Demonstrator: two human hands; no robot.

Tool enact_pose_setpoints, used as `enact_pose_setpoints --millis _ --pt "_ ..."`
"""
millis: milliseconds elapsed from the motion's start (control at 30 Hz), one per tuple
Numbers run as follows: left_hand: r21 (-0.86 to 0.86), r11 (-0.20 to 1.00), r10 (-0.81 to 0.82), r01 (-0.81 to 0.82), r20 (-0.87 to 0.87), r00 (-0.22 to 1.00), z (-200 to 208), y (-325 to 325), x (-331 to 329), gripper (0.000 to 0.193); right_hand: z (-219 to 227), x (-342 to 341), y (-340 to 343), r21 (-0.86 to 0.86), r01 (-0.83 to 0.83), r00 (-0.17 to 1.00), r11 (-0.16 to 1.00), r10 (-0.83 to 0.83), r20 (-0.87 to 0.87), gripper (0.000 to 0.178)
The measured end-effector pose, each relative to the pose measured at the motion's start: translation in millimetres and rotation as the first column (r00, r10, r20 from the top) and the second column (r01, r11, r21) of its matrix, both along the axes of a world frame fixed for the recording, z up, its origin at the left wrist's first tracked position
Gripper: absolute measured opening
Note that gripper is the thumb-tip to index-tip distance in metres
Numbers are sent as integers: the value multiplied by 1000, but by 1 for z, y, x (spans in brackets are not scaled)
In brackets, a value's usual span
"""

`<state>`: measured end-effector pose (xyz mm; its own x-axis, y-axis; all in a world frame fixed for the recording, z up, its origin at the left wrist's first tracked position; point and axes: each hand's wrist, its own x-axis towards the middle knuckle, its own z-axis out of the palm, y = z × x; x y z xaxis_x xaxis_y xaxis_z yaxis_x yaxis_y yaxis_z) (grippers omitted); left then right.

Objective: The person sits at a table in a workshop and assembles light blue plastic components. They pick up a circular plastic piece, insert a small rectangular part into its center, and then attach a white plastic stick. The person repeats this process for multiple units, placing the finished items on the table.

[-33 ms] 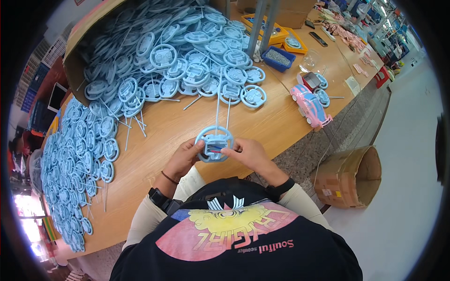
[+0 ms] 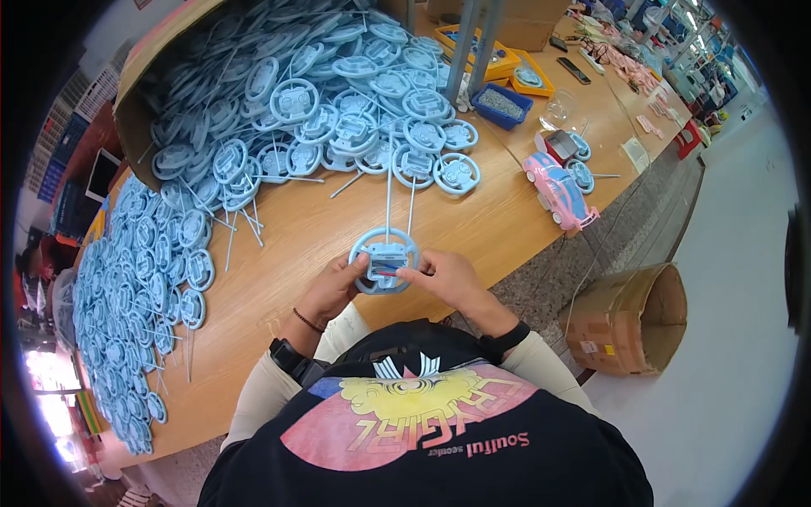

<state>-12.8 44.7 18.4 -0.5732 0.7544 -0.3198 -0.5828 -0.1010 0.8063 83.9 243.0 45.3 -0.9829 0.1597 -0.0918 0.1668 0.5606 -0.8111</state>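
Observation:
A light blue toy steering-wheel controller (image 2: 384,239) is held up just past the table's near edge, in front of my body. From its top a long thin rod (image 2: 389,203) points away from me. In its middle is an open rectangular compartment with a red and blue strip, perhaps wires, inside. My left hand (image 2: 332,289) is closed on the left rim, thumb on top. At the right side my right hand (image 2: 448,279) is closed on it, with a fingertip at the compartment's lower right; its other fingers are partly hidden.
Many similar blue controllers (image 2: 296,103) spill from a tipped cardboard box (image 2: 135,101), and more are heaped at left (image 2: 139,279). A pink toy car (image 2: 559,193), a blue bin (image 2: 502,106) and a phone (image 2: 574,70) lie to the right. A carton (image 2: 617,325) stands on the floor.
The controller has shifted slightly left and its rod now leans a little further left. Both hands keep their hold.

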Motion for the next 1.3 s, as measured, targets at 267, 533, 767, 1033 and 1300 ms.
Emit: enact_pose_setpoints --millis 267,533,767,1033,1300 --pt "155 987 14 -36 144 990 -7 -1 10 41 -3 -4 -7 30 -32 999 999 31 36 49" --pt "131 987 62 -88 195 979 -23 -14 14 42 -13 -12 -12 -3 -108 987 994 108 120 51" --pt "92 988 116 -127 107 987 -28 -25 11 40 -24 -22 -16 -27 -160 975 987 162 150 50" --pt "432 406 901 -805 -44 431 -9 -210 -70 50 -40 -18 -7 -268 -132 950 954 199 240 36" --pt "-18 589 795 -808 -168 583 1 -262 -174 64 -43 -22 -6 -310 -111 934 944 206 291 26"
